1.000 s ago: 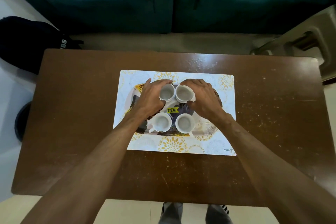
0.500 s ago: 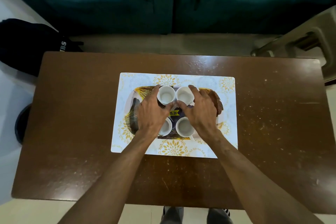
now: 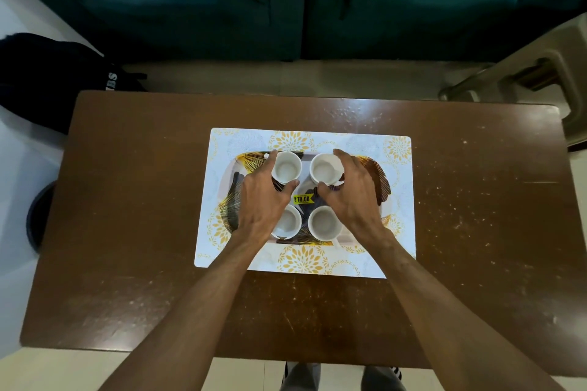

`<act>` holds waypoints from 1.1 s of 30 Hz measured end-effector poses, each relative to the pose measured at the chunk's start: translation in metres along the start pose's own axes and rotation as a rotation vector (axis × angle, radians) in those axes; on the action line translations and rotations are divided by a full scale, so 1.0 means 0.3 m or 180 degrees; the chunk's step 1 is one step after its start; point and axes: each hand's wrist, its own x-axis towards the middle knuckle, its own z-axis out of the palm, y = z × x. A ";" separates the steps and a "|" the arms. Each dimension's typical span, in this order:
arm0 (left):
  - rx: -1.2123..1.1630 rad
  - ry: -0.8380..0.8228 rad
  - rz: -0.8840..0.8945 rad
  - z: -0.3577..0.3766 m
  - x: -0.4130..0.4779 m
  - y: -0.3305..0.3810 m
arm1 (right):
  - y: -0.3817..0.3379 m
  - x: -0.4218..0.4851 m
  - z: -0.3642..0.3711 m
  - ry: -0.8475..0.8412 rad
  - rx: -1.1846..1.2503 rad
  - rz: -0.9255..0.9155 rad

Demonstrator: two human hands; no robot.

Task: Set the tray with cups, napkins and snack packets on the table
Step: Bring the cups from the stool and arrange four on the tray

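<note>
The left hand (image 3: 263,197) is curled around the far left cup (image 3: 286,167), fingers spread along its left side and thumb against its near side, so the grip is closed on that cup. The right hand (image 3: 351,192) wraps the far right cup (image 3: 325,169) the same way, fingers over its far right rim and thumb at its near edge, closed on it. Both cups stand upright and look empty.

The tray (image 3: 379,182), dark with gold leaf pattern, lies on a white placemat (image 3: 398,232) with yellow flowers, in the middle of the brown table (image 3: 127,200). Two more white cups stand on its near side: the near left cup (image 3: 290,222) is partly covered by the left hand's wrist, the near right cup (image 3: 324,222) is in plain view. A yellow price sticker (image 3: 302,199) sits between the four cups.

Much of the tray's surface is hidden under the hands, and whether the held cups rest on the tray or are lifted cannot be told. A dark bag (image 3: 47,79) lies far left on the floor, cut off by the frame
</note>
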 end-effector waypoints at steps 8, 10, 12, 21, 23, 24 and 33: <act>-0.0108 -0.0049 0.0101 -0.005 -0.002 -0.001 | -0.003 -0.009 0.024 0.0222 0.0148 0.0100; -0.0101 -0.0075 0.0154 -0.008 0.004 0.003 | -0.005 -0.010 0.028 0.0265 0.0170 0.0115; -0.0067 -0.0124 0.0142 -0.009 0.010 0.003 | -0.007 -0.011 0.034 0.0320 0.0178 0.0141; -0.0247 0.0026 -0.0280 -0.025 -0.025 0.037 | -0.011 -0.014 0.040 0.0435 0.0353 0.0282; -0.0339 0.0155 -0.0441 -0.025 -0.031 0.042 | -0.010 -0.015 0.041 0.0446 0.0395 0.0262; -0.0364 0.0224 -0.0484 -0.023 -0.031 0.044 | -0.010 -0.016 0.042 0.0459 0.0400 0.0244; -0.0533 0.0195 -0.0409 -0.005 -0.022 0.024 | -0.018 -0.008 0.041 0.0516 0.0472 0.0245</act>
